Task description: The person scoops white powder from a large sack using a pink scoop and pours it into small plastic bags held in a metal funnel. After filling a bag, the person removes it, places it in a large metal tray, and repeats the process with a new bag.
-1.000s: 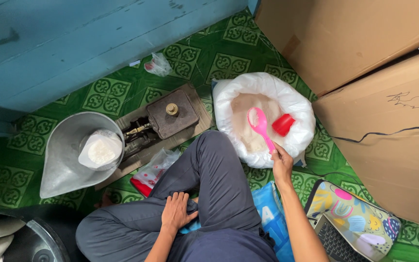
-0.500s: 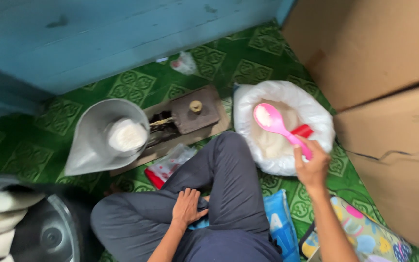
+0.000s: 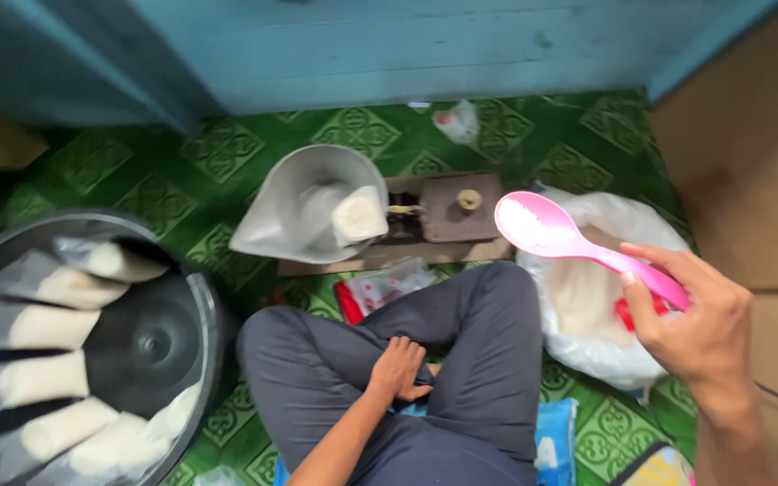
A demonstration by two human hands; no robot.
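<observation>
A pink plastic scoop [image 3: 556,236], loaded with a small heap of white grains, is held up in the right hand [image 3: 695,328], whose grip is pinched around the handle. The scoop is seen above the near edge of an open white sack [image 3: 623,342] of the same grains, set on the green patterned floor [image 3: 182,180] just beside the seated person's knee. The left hand [image 3: 398,369] is laid on the grey-trousered lap, fingers loosely curled and holding nothing. Ahead of the knees, a metal scale pan [image 3: 290,202] is shown on a small weighing scale [image 3: 447,207], a clear bag of white grains [image 3: 353,216] resting in it. At the left edge of the floor, a round dark basin [image 3: 150,337] is lined with several filled, long packets [image 3: 42,326]. By that showing, part of the packing is judged done, with the sack far from emptied and the scoopful not yet tipped out.
</observation>
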